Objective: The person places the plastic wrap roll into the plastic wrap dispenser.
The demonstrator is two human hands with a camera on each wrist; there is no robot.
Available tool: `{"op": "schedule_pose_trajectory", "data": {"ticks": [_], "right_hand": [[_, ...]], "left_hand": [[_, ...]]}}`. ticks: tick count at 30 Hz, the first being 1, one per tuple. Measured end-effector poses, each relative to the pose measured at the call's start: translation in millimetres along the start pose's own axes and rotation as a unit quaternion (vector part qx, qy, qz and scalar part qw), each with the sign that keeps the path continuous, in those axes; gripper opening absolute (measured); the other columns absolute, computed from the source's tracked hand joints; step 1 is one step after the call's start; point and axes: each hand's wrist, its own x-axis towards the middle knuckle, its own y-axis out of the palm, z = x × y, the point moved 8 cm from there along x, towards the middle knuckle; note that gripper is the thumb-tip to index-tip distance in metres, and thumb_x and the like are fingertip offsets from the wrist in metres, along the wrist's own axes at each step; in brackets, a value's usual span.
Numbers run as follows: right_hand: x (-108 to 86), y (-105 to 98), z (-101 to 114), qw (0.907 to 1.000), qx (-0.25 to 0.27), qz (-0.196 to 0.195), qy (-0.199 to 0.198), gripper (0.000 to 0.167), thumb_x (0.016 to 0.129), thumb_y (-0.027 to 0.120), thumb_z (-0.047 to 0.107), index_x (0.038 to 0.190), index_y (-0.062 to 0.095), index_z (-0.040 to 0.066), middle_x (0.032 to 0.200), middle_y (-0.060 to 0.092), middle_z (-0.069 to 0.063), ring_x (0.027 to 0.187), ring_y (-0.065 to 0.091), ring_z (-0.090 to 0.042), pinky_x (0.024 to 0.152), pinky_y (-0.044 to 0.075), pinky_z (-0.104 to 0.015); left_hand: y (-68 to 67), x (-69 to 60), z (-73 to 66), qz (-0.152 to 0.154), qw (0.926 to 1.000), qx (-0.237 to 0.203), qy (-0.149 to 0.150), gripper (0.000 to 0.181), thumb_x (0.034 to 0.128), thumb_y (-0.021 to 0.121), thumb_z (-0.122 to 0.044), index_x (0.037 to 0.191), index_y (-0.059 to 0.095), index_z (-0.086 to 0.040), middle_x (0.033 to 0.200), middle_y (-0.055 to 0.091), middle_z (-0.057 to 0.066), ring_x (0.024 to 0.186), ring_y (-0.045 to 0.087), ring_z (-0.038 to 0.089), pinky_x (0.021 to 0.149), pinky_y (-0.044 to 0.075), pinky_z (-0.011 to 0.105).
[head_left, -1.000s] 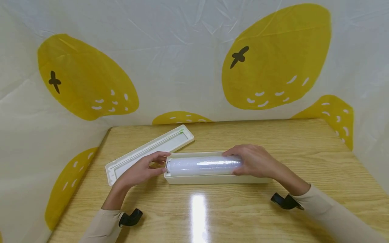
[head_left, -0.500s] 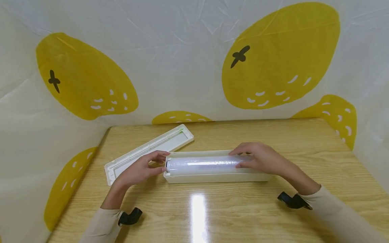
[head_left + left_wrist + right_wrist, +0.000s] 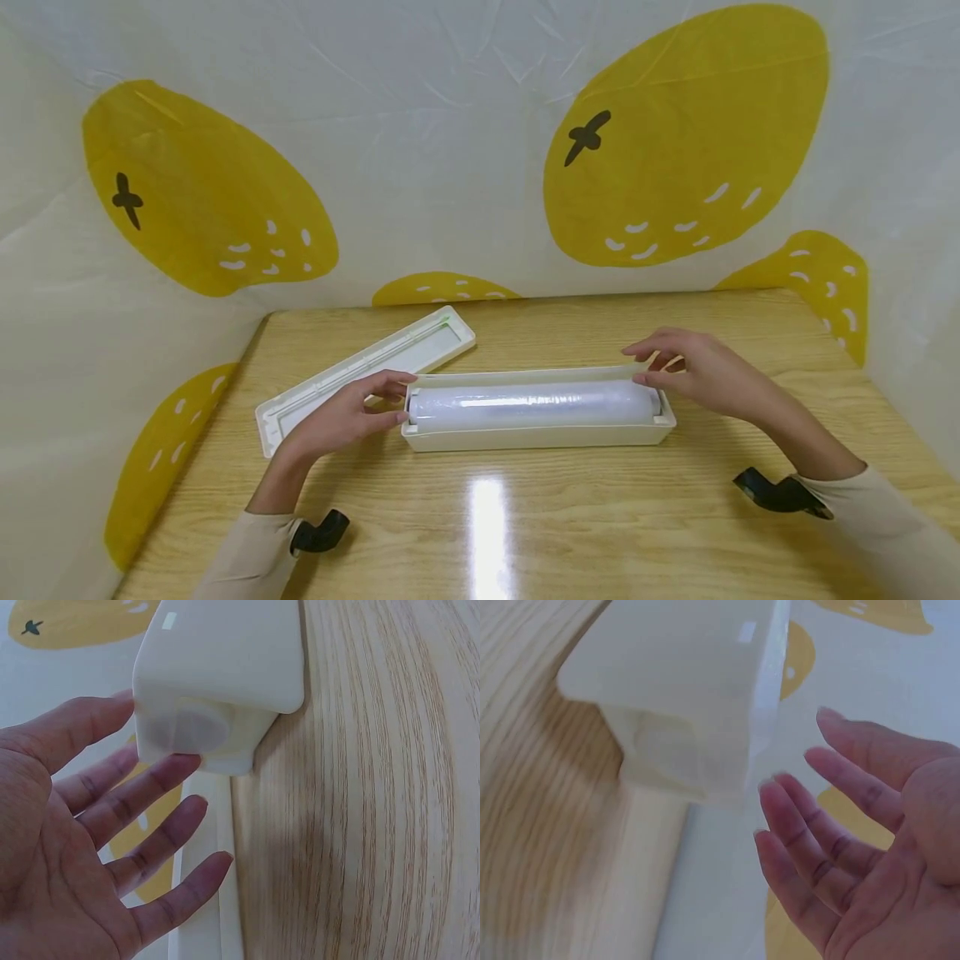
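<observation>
A long white box (image 3: 540, 439) lies open-topped on the table, with a roll of plastic wrap (image 3: 532, 408) lying lengthwise inside it. My left hand (image 3: 348, 421) is at the box's left end; in the left wrist view its thumb and a fingertip touch the end wall (image 3: 172, 724), the other fingers spread loosely. Past the box's right end hovers my right hand (image 3: 701, 372), fingers loosely bent and holding nothing. The right wrist view shows a gap between those fingers and the box end (image 3: 682, 742).
Behind and left of the box, a white lid (image 3: 360, 379) lies inside-up at a slant, partly behind the left hand. The wood-grain table (image 3: 585, 517) meets a white sheet (image 3: 442, 183) printed with yellow fruit shapes at the back and left. Each wrist carries a black mount (image 3: 780, 493).
My right hand has let go of the plastic wrap roll and moved right, uncovering the roll's right end in the box. The left hand stays at the left end.
</observation>
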Motion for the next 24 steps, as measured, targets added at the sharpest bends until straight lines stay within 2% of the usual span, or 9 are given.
{"op": "schedule_pose_trajectory", "data": {"ticks": [7, 12, 15, 18, 22, 24], "right_hand": [[-10.5, -5, -17, 0.9989, -0.002, -0.015, 0.045, 0.039, 0.095, 0.073, 0.023, 0.131, 0.067, 0.008, 0.109, 0.070, -0.007, 0.092, 0.068, -0.020, 0.074, 0.057, -0.028], [-18.2, 0, -30, 0.9972, 0.010, 0.006, 0.075, 0.042, 0.102, 0.063, 0.025, 0.140, 0.060, 0.006, 0.111, 0.071, -0.009, 0.095, 0.067, -0.023, 0.072, 0.055, -0.030], [-22.7, 8, -37, 0.9953, 0.041, 0.027, 0.083, 0.045, 0.105, 0.057, 0.025, 0.146, 0.054, 0.005, 0.113, 0.071, -0.008, 0.095, 0.068, -0.022, 0.073, 0.055, -0.030], [-25.3, 15, -40, 0.9918, 0.090, 0.037, 0.083, 0.045, 0.106, 0.055, 0.022, 0.148, 0.051, 0.004, 0.099, 0.068, -0.005, 0.085, 0.063, -0.014, 0.066, 0.050, -0.027], [-25.6, 21, -41, 0.9866, 0.137, 0.045, 0.077, 0.046, 0.107, 0.054, 0.019, 0.149, 0.049, 0.003, 0.092, 0.062, -0.005, 0.080, 0.053, -0.013, 0.063, 0.045, -0.029], [-25.1, 23, -42, 0.9842, 0.152, 0.050, 0.075, 0.046, 0.107, 0.054, 0.019, 0.150, 0.048, 0.002, 0.102, 0.067, -0.008, 0.086, 0.056, -0.011, 0.069, 0.049, -0.028]], "left_hand": [[-0.1, -0.7, 0.0, -0.002, 1.0000, 0.001, 0.000, 0.049, 0.0968, 0.071, -0.026, 0.142, 0.056, -0.016, 0.133, 0.062, 0.009, 0.126, 0.056, 0.032, 0.103, 0.045, 0.059], [-0.2, -0.7, -0.1, -0.003, 1.0000, -0.002, 0.000, 0.048, 0.0970, 0.071, -0.025, 0.142, 0.056, -0.016, 0.132, 0.062, 0.009, 0.125, 0.057, 0.032, 0.103, 0.045, 0.060], [-0.3, -0.7, -0.2, -0.003, 1.0000, -0.002, -0.002, 0.049, 0.0973, 0.071, -0.026, 0.142, 0.055, -0.016, 0.132, 0.062, 0.008, 0.125, 0.056, 0.033, 0.104, 0.044, 0.060], [-0.3, -0.8, -0.2, -0.003, 1.0000, -0.002, -0.002, 0.049, 0.0975, 0.070, -0.026, 0.143, 0.055, -0.015, 0.133, 0.062, 0.009, 0.126, 0.056, 0.034, 0.104, 0.044, 0.059], [-0.5, -0.9, -0.1, -0.005, 1.0000, -0.001, -0.001, 0.049, 0.0979, 0.070, -0.026, 0.143, 0.055, -0.015, 0.133, 0.061, 0.009, 0.126, 0.056, 0.034, 0.104, 0.045, 0.059], [-0.4, -0.7, 0.0, -0.004, 1.0000, 0.000, -0.001, 0.048, 0.0981, 0.070, -0.026, 0.143, 0.055, -0.016, 0.133, 0.061, 0.009, 0.126, 0.056, 0.034, 0.104, 0.045, 0.059]]}}
